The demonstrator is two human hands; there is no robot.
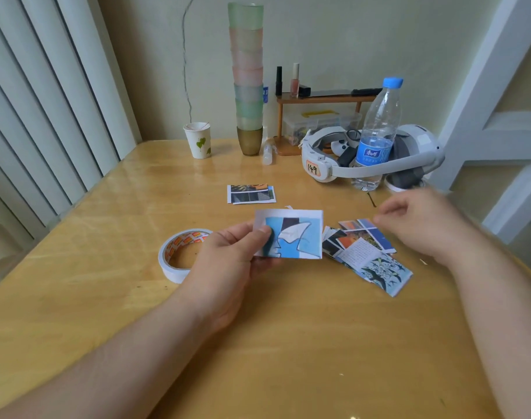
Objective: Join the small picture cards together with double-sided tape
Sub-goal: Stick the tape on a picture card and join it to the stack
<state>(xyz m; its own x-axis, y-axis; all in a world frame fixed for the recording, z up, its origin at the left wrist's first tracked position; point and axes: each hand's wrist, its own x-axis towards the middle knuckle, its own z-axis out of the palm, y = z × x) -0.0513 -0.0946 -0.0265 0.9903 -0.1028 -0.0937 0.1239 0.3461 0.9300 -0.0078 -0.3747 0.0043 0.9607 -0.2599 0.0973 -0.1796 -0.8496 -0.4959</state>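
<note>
The left hand pinches a blue picture card by its left edge, thumb on its face, holding it up over the table just right of the tape roll. The right hand, blurred, fingers loosely curled on nothing I can make out, hovers above the loose card pile. I'd judge a card is being readied for joining; next a mate must be picked and lined up squarely.

Left hand pinching, thumb on top; right hand raised, blurred.
</note>
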